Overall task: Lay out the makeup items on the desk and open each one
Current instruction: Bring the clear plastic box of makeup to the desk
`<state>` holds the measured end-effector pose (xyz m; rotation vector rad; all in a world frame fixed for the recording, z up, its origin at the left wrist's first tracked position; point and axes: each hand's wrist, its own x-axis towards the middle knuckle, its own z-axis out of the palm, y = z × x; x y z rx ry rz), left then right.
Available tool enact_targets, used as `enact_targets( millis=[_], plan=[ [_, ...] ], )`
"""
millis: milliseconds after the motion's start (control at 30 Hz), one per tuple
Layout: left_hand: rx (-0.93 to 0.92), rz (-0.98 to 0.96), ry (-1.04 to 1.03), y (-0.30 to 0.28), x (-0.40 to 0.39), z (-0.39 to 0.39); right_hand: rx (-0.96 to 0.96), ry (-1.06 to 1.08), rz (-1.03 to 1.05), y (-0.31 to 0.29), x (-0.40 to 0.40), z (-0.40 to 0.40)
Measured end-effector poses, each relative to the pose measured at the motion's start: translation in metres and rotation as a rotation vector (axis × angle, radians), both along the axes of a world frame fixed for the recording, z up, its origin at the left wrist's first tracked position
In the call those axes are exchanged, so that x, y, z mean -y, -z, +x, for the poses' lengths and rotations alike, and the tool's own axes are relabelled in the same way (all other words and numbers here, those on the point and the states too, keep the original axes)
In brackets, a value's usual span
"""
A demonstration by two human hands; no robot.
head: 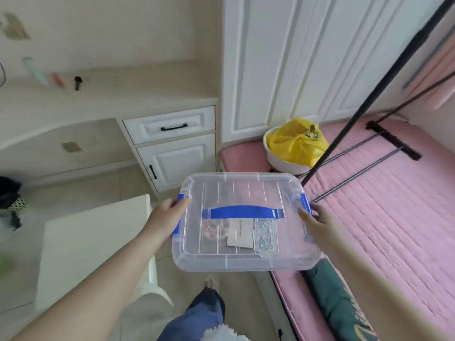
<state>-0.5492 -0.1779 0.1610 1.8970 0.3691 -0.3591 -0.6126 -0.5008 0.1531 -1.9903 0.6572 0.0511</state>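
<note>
I have the clear lidded box (246, 222) in the air, well short of the desk (98, 99), my left hand (167, 215) and right hand (317, 222) closed on its blue end clips. It seems light, stiff, slick. Its contents blur through the lid.

A cream worktop (110, 94) runs along the beige wall (123, 28), with 1 drawer (170, 124) and 1 cupboard door (177, 163) beneath. White wardrobe (307, 57) right; pink mattress (381, 205) below; tiled floor (81, 188).
</note>
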Motion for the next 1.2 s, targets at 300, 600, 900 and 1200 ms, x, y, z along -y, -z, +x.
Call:
enact_targets(
  millis=[300,600,900,1200],
  plan=[
    [0.144,0.066,-0.101,0.006,-0.048,0.155,0.123,-0.096,0.104,0.014,-0.039,0.203],
    [0.256,-0.012,-0.16,-0.007,-0.094,0.307,0.169,-0.279,0.173,-0.03,-0.087,0.384],
    [0.323,0.025,-0.341,-0.017,-0.135,0.45,0.183,-0.404,0.169,-0.036,-0.137,0.568],
    [0.34,0.06,-0.44,-0.028,-0.168,0.578,0.185,-0.499,0.125,-0.029,-0.174,0.729]
  ],
)
